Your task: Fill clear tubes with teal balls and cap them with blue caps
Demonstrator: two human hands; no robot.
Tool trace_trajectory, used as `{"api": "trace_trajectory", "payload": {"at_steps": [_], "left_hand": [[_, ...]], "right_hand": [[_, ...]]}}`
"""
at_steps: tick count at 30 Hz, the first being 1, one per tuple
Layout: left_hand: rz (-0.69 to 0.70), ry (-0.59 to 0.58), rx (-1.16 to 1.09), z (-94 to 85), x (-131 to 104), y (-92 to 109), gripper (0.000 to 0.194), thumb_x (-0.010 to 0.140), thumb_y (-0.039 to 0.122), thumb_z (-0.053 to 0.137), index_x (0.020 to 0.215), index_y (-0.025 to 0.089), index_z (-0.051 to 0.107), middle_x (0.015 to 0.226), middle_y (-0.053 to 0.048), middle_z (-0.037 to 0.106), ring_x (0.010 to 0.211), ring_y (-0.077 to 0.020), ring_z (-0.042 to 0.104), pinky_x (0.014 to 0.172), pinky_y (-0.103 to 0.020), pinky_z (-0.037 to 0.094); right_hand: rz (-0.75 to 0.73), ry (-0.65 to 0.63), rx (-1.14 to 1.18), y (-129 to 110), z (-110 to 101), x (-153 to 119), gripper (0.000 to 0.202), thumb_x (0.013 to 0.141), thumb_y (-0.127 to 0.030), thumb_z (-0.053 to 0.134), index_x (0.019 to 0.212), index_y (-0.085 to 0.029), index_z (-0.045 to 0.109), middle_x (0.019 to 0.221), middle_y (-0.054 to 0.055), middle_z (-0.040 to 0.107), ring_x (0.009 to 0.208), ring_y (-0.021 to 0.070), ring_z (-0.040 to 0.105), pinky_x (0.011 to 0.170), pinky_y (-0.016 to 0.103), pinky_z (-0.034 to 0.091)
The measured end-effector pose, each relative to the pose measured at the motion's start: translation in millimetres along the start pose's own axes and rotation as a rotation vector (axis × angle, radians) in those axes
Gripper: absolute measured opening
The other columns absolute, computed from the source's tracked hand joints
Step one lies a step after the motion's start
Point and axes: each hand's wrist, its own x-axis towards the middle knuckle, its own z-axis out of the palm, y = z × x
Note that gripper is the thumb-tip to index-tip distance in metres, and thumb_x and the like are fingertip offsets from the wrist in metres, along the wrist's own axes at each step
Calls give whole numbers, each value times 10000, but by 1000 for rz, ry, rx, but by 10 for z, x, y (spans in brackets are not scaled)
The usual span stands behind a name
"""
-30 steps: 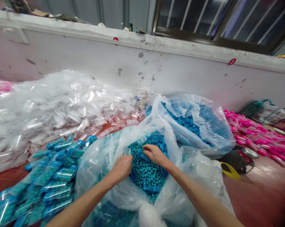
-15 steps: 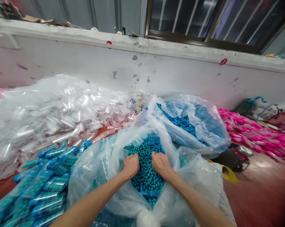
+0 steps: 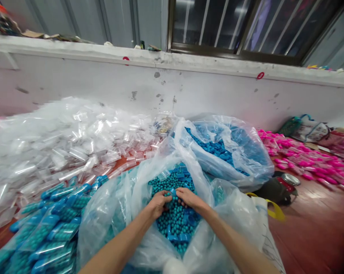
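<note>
Reaching in from the lower edge, which cuts off both forearms (image 3: pixel 231 239), two hands meet over teal beads (image 3: pixel 172 220) in an open plastic bag (image 3: pixel 103 219). The left hand (image 3: pixel 159 203) is curled, thumb and fingers drawn close; whether it grips anything, I cannot tell. The right hand (image 3: pixel 189 198) pinches a small blue piece (image 3: pixel 173 192) between thumb and fingers, just above the beads. Fingers cover much of that piece, so its long axis and the way it points are hard to make out. Leftward, bead-filled containers (image 3: pixel 42 232) run out of view. Farther off, blurred clear sleeves (image 3: pixel 57 152) lie heaped against the wall (image 3: pixel 217 91).
</note>
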Motion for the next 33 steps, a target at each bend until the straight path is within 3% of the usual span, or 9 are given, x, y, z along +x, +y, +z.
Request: {"api": "trace_trajectory", "payload": {"at_steps": [4, 7, 10, 14, 20, 22, 29, 33], "left_hand": [[-8, -157, -184, -71, -137, 18, 399, 603, 393, 657, 852, 202, 410, 643, 38, 551, 519, -111, 543, 456, -208, 398], [13, -197, -256, -90, -206, 19, 464, 596, 442, 658, 891, 215, 381, 706, 21, 587, 509, -119, 564, 411, -194, 380], [72, -186, -315, -95, -247, 3, 448, 603, 419, 671, 888, 195, 408, 706, 22, 577, 497, -81, 536, 399, -163, 362], [132, -171, -341, -102, -314, -19, 530, 605, 388, 681, 1028, 182, 438, 728, 26, 558, 482, -67, 518, 379, -167, 392], [178, -55, -319, -112, -434, -2, 742, 626, 393, 655, 1243, 195, 294, 750, 37, 525, 428, -63, 510, 340, -180, 390], [193, -28, -307, -94, -459, -3, 734, 630, 382, 642, 1247, 176, 303, 748, 34, 529, 412, -56, 493, 333, -180, 381], [224, 117, -201, -25, -529, -26, 407, 697, 355, 534, 1050, 177, 440, 568, 82, 456, 340, -60, 440, 272, -154, 282], [203, -8, -172, -113, -609, 72, 458, 677, 438, 563, 1033, 186, 423, 614, 73, 501, 359, -69, 487, 309, -162, 334]], "right_hand": [[-9, -60, 206, 4, 40, -46, 281, 874, -243, 275, 854, -158, 541, 657, -21, 548, 473, 72, 486, 431, 172, 395], [-15, -59, 316, -17, 80, -49, 266, 860, -225, 306, 960, -157, 543, 647, -30, 519, 456, 73, 476, 414, 173, 392], [-89, -3, 345, -55, 103, -74, 300, 858, -244, 319, 1034, -172, 551, 641, -28, 518, 453, 88, 486, 413, 189, 391], [-262, 117, 194, -152, 91, -171, 312, 859, -257, 323, 919, -179, 619, 633, -14, 542, 497, 105, 494, 481, 203, 397], [-360, 181, 36, -281, 48, -276, 316, 852, -211, 327, 745, -187, 623, 610, -18, 554, 566, 121, 492, 573, 212, 373], [-383, 159, 18, -294, 55, -292, 312, 858, -207, 328, 759, -188, 623, 603, -25, 552, 564, 120, 487, 573, 211, 366], [-494, 136, -22, -298, 51, -369, 278, 856, -207, 359, 835, -181, 635, 694, -2, 577, 668, 133, 511, 661, 233, 389], [-362, -2, 263, -270, -64, -354, 244, 748, -206, 490, 951, -179, 623, 720, -16, 558, 589, 108, 489, 572, 228, 410]]}}
